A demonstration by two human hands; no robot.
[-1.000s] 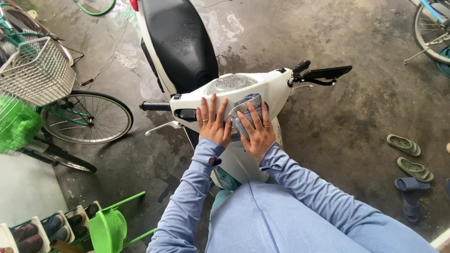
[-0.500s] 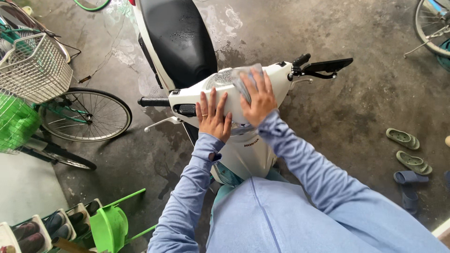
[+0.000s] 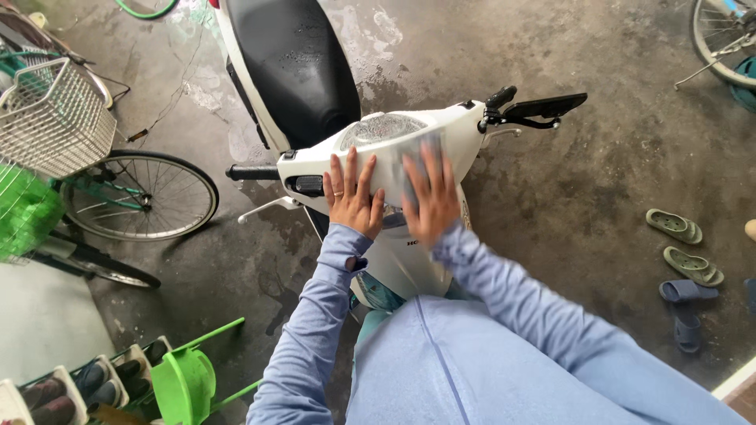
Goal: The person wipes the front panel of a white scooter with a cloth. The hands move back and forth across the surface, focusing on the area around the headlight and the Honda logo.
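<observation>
A white scooter (image 3: 465, 130) with a black seat (image 3: 295, 67) stands in front of me, its handlebar facing me. My left hand (image 3: 352, 195) lies flat with fingers spread on the white handlebar cover, beside the left grip (image 3: 250, 171). My right hand (image 3: 429, 195) presses a grey cloth (image 3: 415, 157) against the cover just below the clear instrument panel (image 3: 383, 128); the hand is motion-blurred. Both arms wear light blue sleeves.
A bicycle with a white wire basket (image 3: 51, 118) and a front wheel (image 3: 142, 197) stands at the left. A green shoe rack (image 3: 185, 386) holds shoes at the bottom left. Several sandals (image 3: 681, 252) lie at the right. Another bicycle wheel (image 3: 720, 39) shows at the top right.
My right hand with the cloth slid up toward the right side of the cover, then back down toward the centre. My left hand stayed on the cover.
</observation>
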